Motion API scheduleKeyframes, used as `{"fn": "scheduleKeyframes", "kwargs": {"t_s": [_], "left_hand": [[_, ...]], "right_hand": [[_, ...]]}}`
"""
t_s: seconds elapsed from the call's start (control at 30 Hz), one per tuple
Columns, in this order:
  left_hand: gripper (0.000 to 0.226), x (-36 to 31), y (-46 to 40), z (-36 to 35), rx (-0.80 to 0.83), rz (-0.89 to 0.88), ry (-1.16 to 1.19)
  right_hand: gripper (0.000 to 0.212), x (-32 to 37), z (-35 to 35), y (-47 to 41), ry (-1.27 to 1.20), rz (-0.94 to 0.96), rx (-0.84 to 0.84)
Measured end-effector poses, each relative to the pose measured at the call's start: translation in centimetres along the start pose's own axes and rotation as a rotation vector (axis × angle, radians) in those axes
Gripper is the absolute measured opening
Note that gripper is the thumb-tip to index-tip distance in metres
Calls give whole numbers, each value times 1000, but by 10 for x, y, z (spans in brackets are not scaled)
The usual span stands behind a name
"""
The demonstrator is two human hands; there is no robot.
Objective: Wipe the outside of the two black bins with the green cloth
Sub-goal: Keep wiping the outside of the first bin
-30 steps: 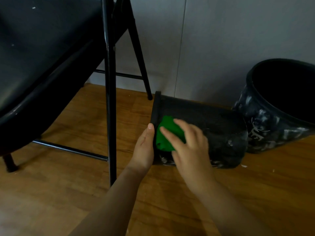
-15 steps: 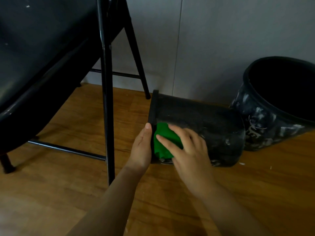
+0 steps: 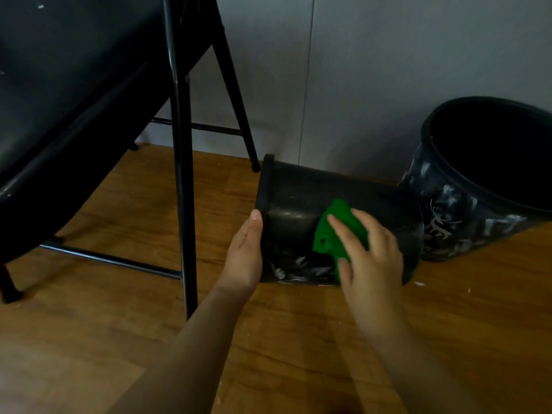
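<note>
A small black bin [image 3: 292,204] lies on its side on the wooden floor, its rim to the left and white smears along its lower side. My left hand [image 3: 245,255] rests flat against that rim, fingers straight. My right hand [image 3: 370,252] presses the green cloth [image 3: 334,231] onto the middle of the bin's side with spread fingers. A larger black bin [image 3: 466,222] stands tilted at the right, its open mouth facing up and left, white marks on its outer wall, touching the small bin's base.
A black folding chair [image 3: 179,144] stands at the left, its front leg close beside my left forearm. A grey wall [image 3: 358,70] runs just behind both bins. The wooden floor [image 3: 283,339] stretches toward me, with small white flecks near the bins.
My right hand has slid the green cloth rightward along the bin's side, from beside the rim to the middle. My left hand has stayed at the rim.
</note>
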State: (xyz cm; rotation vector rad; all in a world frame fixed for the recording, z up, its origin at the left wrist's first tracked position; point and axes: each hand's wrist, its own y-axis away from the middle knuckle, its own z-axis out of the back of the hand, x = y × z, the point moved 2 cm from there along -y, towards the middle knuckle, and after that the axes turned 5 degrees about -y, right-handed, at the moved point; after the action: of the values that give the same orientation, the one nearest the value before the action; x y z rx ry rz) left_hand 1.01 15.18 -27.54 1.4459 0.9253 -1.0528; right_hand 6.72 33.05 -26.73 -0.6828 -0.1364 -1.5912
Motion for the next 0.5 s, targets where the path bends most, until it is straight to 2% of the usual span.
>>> {"fn": "scheduleKeyframes", "kwargs": {"t_s": [0.1, 0.17, 0.27, 0.33, 0.5], "left_hand": [[38, -3, 0, -1, -3, 9, 11], [37, -6, 1, -3, -10, 7, 9], [35, -5, 2, -4, -44, 17, 18], [36, -4, 3, -2, -42, 10, -3], [35, -7, 6, -5, -39, 34, 12]], "right_hand": [[67, -5, 4, -2, -40, -175, -121], [65, 6, -1, -3, -52, -126, -99], [67, 13, -7, 1, -27, 63, 16], [70, 2, -4, 3, -3, 99, 38], [67, -17, 6, -3, -69, -197, -149]]}}
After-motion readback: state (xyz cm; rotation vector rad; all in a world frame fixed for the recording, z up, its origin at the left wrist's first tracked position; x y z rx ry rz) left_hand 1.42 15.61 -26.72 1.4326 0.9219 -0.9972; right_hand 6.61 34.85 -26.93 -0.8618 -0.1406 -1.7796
